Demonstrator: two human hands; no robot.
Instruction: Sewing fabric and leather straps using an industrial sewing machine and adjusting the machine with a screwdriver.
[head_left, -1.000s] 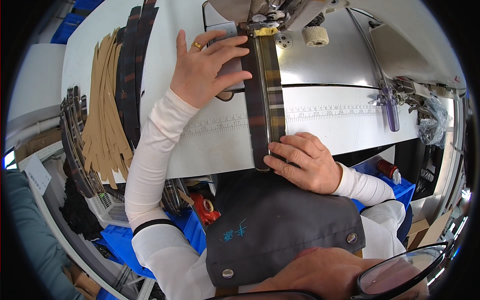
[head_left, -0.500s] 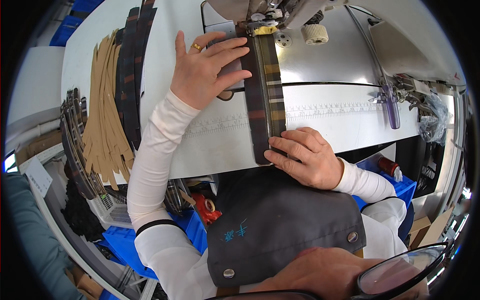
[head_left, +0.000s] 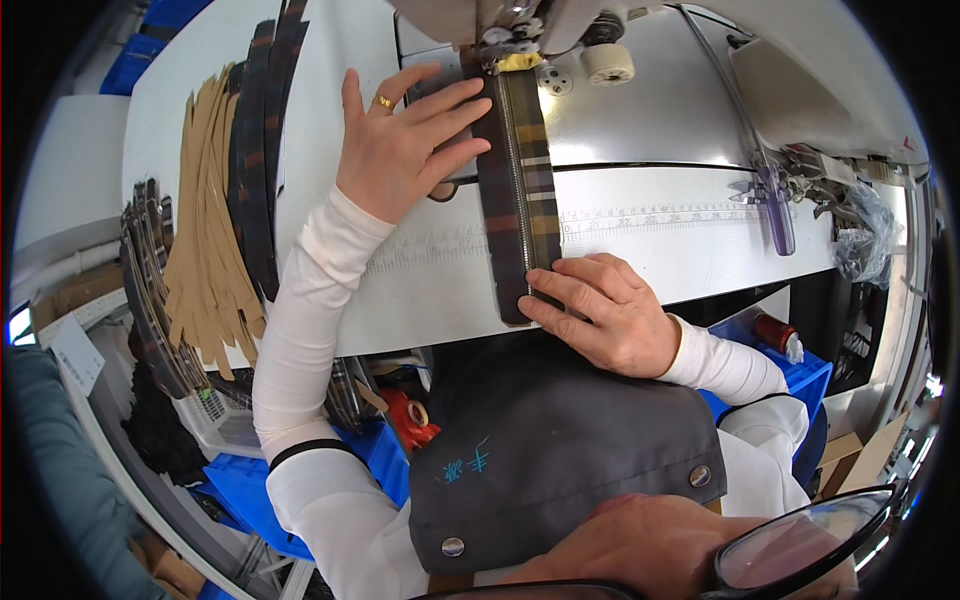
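Observation:
A long dark plaid strip with a metal zipper (head_left: pixel 518 165) along it runs from under the sewing machine's presser foot (head_left: pixel 515 62) toward me. Its near end lies close to the table's front edge. My left hand (head_left: pixel 405 140), a ring on one finger, is open and spread, its fingertips at the strip's left edge just in front of the foot. At the near end, my right hand (head_left: pixel 610 315) has its thumb and fingers drawn together on the strip's right side and holds it there. The needle point is hidden behind the foot's metal parts.
Tan strips (head_left: pixel 205 220) and dark plaid strips (head_left: pixel 262 150) lie in bundles on the table's left side. A ruler scale (head_left: pixel 680 215) crosses the tabletop. Farther right is a purple-handled tool (head_left: pixel 778 215). Blue bins (head_left: pixel 800 375) and a red thread spool (head_left: pixel 772 330) sit below table level.
The whole picture has shifted slightly left. Both hands keep nearly the same pose and places on the zipper strip, and any travel of the strip is too small to make out.

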